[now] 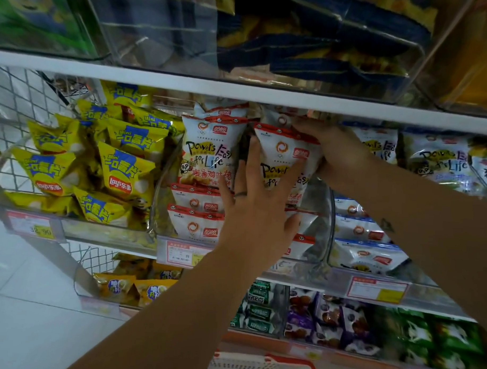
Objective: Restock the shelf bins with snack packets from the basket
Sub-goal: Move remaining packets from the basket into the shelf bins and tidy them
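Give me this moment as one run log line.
phase: stocking | left hand: pressing flat on red-topped snack packet | right hand: gripping same packet | location: middle clear bin

Red-topped packet (286, 155): white pillow pouch, red strip along the top, orange swirl logo, black "Power" lettering. It is upright, tilted slightly left, at the top right of the clear bin (160, 198). The right hand (337, 149) grips its upper right corner and the left hand (259, 212) lies flat on its lower front, fingers spread. The bin is transparent plastic and sits at the front edge of the middle shelf (316, 272). Stacked packets (207, 155) of the same kind fill its left side: one upright facing out, others lying overlapped below. Basket (261, 364): white lattice with a red rim, at the bottom edge of view; contents not visible.
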### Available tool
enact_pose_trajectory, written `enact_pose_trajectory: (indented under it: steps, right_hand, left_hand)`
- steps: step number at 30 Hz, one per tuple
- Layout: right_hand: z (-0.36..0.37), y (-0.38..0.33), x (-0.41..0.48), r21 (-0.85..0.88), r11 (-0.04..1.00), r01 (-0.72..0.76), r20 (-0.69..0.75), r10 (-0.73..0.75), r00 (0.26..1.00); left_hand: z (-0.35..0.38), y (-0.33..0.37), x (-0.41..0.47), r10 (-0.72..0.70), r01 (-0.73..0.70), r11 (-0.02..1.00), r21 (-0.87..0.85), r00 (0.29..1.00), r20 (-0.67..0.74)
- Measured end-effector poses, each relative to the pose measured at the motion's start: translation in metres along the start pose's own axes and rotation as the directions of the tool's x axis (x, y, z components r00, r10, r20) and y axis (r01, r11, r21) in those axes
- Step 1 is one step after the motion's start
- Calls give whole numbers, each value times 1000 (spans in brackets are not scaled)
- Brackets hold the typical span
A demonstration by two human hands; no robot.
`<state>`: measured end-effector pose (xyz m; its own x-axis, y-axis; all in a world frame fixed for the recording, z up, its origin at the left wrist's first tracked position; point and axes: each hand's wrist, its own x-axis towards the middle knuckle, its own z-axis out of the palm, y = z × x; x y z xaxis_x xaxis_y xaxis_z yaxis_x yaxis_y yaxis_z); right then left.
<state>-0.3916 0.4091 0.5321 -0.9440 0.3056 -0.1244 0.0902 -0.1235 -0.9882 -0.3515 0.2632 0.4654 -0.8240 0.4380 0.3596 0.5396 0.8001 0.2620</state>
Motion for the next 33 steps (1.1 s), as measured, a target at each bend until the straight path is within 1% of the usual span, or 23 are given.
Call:
enact_pose_trajectory:
  steps: [4,7,10,12,14,16,17,18,19,20,21,22,23,24,26,28,30,31,33]
  right_hand:
    - [-5,-5,2,-51,998,31,-14,-32,999]
    - [-8,-9,5,-129,991,33,6,-32,999]
    - [-15,-2,6,-207,978,16,38,-9,999]
    - [-15,4,6,-267,963,31,37,-22,999]
    - [-14,5,8,-374,926,58,27,-51,998]
    - [-14,1,8,-518,852,84,15,-89,996]
    - [-13,1,6,-604,790,106,-4,-136,991]
    - [-13,3,2,-699,700,144,-20,-220,975]
    - [-13,7,-3,-785,586,200,-10,-335,942]
    - [-13,14,-12,-844,464,270,42,-445,895]
    - [-11,22,-22,-867,358,346,123,-519,846]
    - [-10,31,-30,-862,287,417,216,-537,815]
    - [-10,39,-37,-841,251,479,300,-520,800]
    - [-11,45,-40,-821,239,519,361,-488,795]
    - [-15,49,-39,-816,203,541,427,-419,801]
    - [-18,46,-35,-845,125,519,452,-352,820]
    - [-16,41,-37,-868,64,493,453,-307,837]
    - [-14,42,-40,-873,44,485,451,-301,840]
    - [-8,44,-48,-879,-13,476,458,-296,838]
  left_hand:
    - [-5,5,20,-65,65,996,-56,998,6]
    - [-9,1,25,-57,58,995,-86,998,23]
    - [-8,-3,14,-24,28,998,-55,997,68]
    - [-3,-6,10,-29,32,999,-27,994,106]
    - [1,-9,10,-50,49,999,9,990,135]
    - [4,-8,11,-66,59,997,43,984,168]
    - [6,-6,11,-74,65,996,55,981,181]
    - [7,-3,11,-88,78,995,59,978,188]
    - [8,-2,10,-107,98,994,56,976,192]
    - [10,-1,10,-125,118,992,47,975,186]
    - [12,0,9,-136,132,991,35,977,163]
    - [14,-1,7,-135,133,991,21,983,126]
    - [14,-2,5,-128,128,992,11,988,88]
    - [13,-3,3,-119,119,993,5,991,65]
    - [7,-7,-4,-87,87,996,-10,995,40]
    - [-3,-14,-7,-49,47,997,-54,998,-35]
    - [-15,-29,-3,-50,42,998,-54,987,-155]
    - [-18,-39,1,-70,66,997,-24,977,-200]
    - [-20,-58,14,-142,155,987,48,969,-201]
